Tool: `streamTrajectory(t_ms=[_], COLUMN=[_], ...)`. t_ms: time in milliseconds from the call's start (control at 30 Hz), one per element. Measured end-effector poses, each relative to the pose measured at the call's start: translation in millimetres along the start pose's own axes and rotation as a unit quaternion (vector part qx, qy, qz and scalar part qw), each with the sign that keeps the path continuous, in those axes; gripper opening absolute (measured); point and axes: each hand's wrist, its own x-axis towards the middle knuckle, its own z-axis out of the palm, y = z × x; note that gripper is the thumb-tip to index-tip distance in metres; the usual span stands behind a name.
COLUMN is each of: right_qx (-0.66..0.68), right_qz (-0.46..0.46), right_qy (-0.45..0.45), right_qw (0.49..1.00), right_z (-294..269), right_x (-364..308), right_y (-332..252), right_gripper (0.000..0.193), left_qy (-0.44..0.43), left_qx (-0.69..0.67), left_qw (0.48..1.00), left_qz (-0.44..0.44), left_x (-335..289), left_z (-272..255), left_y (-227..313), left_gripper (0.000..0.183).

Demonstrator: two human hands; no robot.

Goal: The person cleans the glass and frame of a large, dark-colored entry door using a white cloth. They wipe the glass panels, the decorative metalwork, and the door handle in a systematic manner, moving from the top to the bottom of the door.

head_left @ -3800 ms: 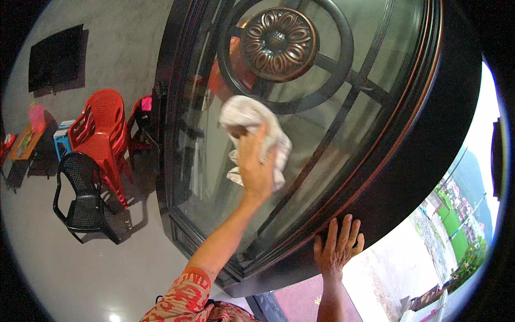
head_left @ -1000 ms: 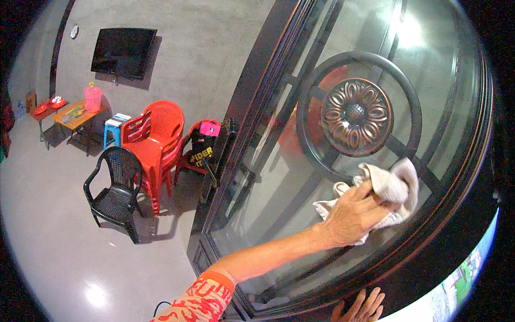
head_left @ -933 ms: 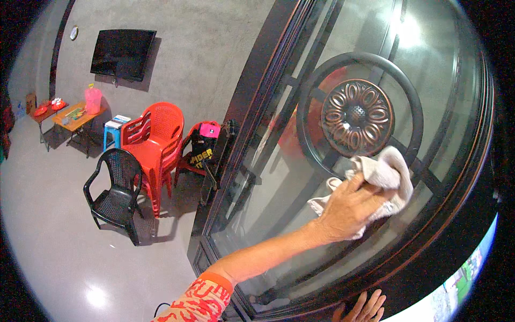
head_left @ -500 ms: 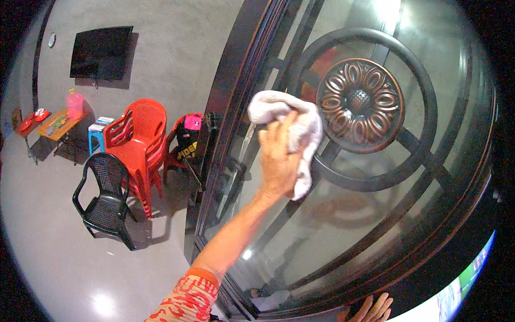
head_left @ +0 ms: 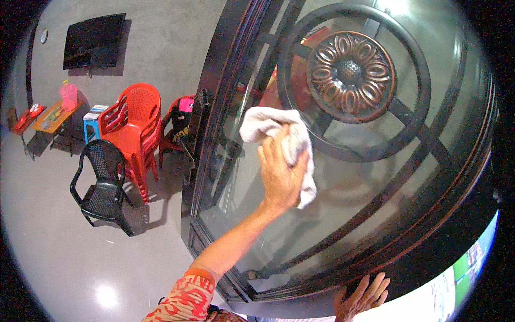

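Observation:
My left hand point(head_left: 280, 174) grips a crumpled white cloth point(head_left: 299, 142), pressing it to the glass pane point(head_left: 332, 198) of a dark door. Its fingers are bent over the cloth, which hangs past the thumb side. Up and to the right of it, a round copper-coloured flower medallion point(head_left: 351, 75) sits inside a black metal ring point(head_left: 421, 115). Low on the right, my right hand point(head_left: 365, 296) rests on the dark door frame point(head_left: 429, 263), fingers stretched out and holding nothing.
Left of the door stand stacked red plastic chairs point(head_left: 131, 126) and a black plastic chair point(head_left: 102, 188). Behind them are a blue stool point(head_left: 92, 129) and a small wooden table point(head_left: 56, 118) with a pink container point(head_left: 68, 96). A television point(head_left: 95, 42) hangs on the grey wall.
My left hand has slid the cloth down the glass, now lower relative to the medallion. The view has shifted slightly, and more of my right hand shows at the frame.

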Motion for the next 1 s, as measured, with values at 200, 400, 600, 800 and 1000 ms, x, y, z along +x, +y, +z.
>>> streamTrajectory(t_ms=[200,400,600,800,1000], right_qx=[0.027,0.003,-0.001,0.001,-0.007], right_qz=[0.013,-0.010,-0.006,0.019,0.028], right_qy=[-0.050,-0.045,0.016,0.062,0.055], right_qw=[0.998,0.999,1.000,0.998,0.998], right_z=[2.2,-6.9,1.1,10.3,11.5], right_x=[-10.5,-7.4,-3.2,-1.0,-3.0], right_y=[-3.0,4.4,0.1,-8.9,-11.9], right_gripper=[0.054,0.054,0.052,0.048,0.049], left_qy=[-0.182,-0.147,-0.059,-0.025,0.014], left_qx=[-0.030,-0.061,0.033,0.074,0.050], left_qw=[0.980,0.977,0.991,0.996,0.998], left_qz=[0.079,0.141,0.119,0.048,0.021], left_x=[-91.7,-83.5,-18.2,24.4,56.3], left_z=[-16.4,-11.1,-27.3,-29.3,-42.2], left_y=[46.0,28.4,-24.9,-81.6,-138.9], left_gripper=[0.069,0.046,0.050,0.046,0.040])
